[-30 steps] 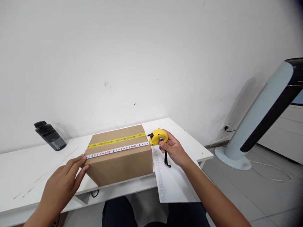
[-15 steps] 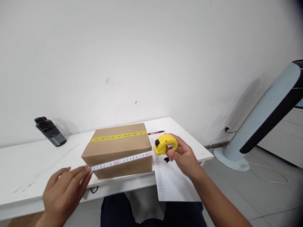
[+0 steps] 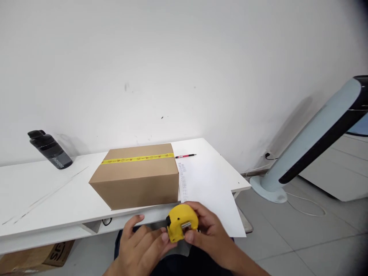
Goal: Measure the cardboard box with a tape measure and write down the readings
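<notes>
A yellow tape measure (image 3: 184, 221) is held in front of the table edge, low in the view. My right hand (image 3: 214, 234) wraps around its right side, with the thumb on the front of the case. At the left side of the case, by its mouth, my left hand (image 3: 143, 245) has its thumb and a finger pinched together against it; one other finger sticks out. No length of blade shows outside the case. Behind both hands, a closed cardboard box (image 3: 140, 189) with yellow printed tape across its top sits on the white table (image 3: 57, 203).
A written sheet of paper (image 3: 211, 199) lies right of the box and overhangs the table edge. Beyond it is a red and black pen (image 3: 185, 156). A dark bottle (image 3: 51, 151) stands at left, a tower fan (image 3: 310, 142) at right. Another carton (image 3: 37, 258) lies under the table.
The white blade, stretched along the box's front edge before, has gone back into the case. My hands have come together, lower and nearer to me. The view has shifted slightly.
</notes>
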The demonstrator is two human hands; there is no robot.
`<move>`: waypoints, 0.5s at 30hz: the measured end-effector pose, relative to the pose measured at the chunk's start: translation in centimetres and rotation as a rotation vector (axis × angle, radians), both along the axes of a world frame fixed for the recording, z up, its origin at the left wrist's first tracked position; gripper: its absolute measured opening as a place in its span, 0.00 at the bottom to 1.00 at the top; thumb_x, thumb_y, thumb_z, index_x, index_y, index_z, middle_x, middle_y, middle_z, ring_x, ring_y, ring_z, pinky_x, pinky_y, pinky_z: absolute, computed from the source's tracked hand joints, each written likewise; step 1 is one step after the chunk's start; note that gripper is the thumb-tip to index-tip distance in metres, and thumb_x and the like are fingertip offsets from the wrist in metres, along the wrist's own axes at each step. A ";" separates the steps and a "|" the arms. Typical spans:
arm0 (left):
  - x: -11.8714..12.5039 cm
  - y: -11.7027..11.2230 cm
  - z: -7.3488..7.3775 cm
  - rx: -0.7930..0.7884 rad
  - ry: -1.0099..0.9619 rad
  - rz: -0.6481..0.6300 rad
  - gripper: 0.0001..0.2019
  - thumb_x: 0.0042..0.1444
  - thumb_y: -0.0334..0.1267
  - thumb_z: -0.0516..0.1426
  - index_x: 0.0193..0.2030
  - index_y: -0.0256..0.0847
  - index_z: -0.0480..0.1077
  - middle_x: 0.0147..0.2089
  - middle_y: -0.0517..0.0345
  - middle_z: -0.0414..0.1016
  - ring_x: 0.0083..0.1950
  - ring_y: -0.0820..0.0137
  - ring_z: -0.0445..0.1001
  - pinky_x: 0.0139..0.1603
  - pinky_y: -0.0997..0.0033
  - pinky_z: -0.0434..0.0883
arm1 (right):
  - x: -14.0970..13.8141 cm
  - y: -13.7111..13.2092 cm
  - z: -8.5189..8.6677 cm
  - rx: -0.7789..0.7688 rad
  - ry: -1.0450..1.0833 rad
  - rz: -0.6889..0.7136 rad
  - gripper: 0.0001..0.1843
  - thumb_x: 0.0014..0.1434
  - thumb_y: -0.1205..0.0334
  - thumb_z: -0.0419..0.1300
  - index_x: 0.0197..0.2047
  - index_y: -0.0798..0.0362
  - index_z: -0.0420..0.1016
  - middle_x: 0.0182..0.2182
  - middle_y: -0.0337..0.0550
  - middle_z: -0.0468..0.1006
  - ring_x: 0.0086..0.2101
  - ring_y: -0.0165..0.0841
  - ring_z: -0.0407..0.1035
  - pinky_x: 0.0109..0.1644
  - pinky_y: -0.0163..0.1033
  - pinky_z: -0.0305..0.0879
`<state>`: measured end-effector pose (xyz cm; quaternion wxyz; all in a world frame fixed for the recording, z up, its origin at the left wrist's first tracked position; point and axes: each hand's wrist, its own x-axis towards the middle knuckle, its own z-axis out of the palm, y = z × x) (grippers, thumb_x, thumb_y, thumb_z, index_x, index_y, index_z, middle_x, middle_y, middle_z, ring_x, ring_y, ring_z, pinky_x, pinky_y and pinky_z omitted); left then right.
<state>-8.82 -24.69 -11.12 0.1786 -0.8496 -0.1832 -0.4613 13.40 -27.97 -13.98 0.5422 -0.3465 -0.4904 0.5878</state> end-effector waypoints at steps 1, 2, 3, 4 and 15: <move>0.4 0.1 -0.3 0.015 0.001 -0.017 0.09 0.61 0.32 0.64 0.46 0.41 0.69 0.26 0.68 0.79 0.25 0.79 0.72 0.65 0.61 0.66 | -0.4 0.0 -0.4 -0.023 0.013 0.005 0.30 0.52 0.47 0.74 0.56 0.42 0.75 0.44 0.44 0.81 0.42 0.40 0.74 0.48 0.45 0.71; 0.7 0.2 -0.6 0.026 0.000 -0.023 0.11 0.60 0.31 0.64 0.46 0.41 0.69 0.24 0.70 0.76 0.24 0.79 0.70 0.64 0.61 0.67 | -0.8 0.0 -0.6 -0.040 0.031 0.004 0.30 0.52 0.46 0.74 0.56 0.43 0.75 0.44 0.44 0.81 0.42 0.40 0.74 0.48 0.45 0.71; 1.0 0.3 -0.9 0.036 -0.001 -0.022 0.12 0.59 0.30 0.64 0.47 0.42 0.68 0.23 0.72 0.73 0.23 0.78 0.68 0.63 0.60 0.68 | -1.1 0.0 -0.8 -0.052 0.053 0.004 0.31 0.52 0.45 0.74 0.56 0.43 0.75 0.44 0.44 0.81 0.42 0.39 0.74 0.48 0.45 0.71; 1.1 0.3 -1.0 0.039 0.002 -0.013 0.13 0.59 0.30 0.65 0.47 0.42 0.68 0.21 0.73 0.71 0.22 0.78 0.66 0.62 0.59 0.68 | -1.4 0.0 -1.0 -0.058 0.077 0.004 0.30 0.52 0.45 0.74 0.55 0.44 0.75 0.44 0.44 0.80 0.43 0.39 0.73 0.49 0.44 0.71; -5.3 1.3 -6.0 -0.145 -0.241 0.150 0.24 0.59 0.30 0.61 0.61 0.49 0.67 0.48 0.49 0.77 0.47 0.62 0.78 0.55 0.44 0.75 | -2.2 1.0 -4.5 -0.222 0.254 -0.042 0.64 0.50 0.48 0.76 0.76 0.43 0.39 0.35 0.36 0.76 0.30 0.30 0.67 0.32 0.35 0.63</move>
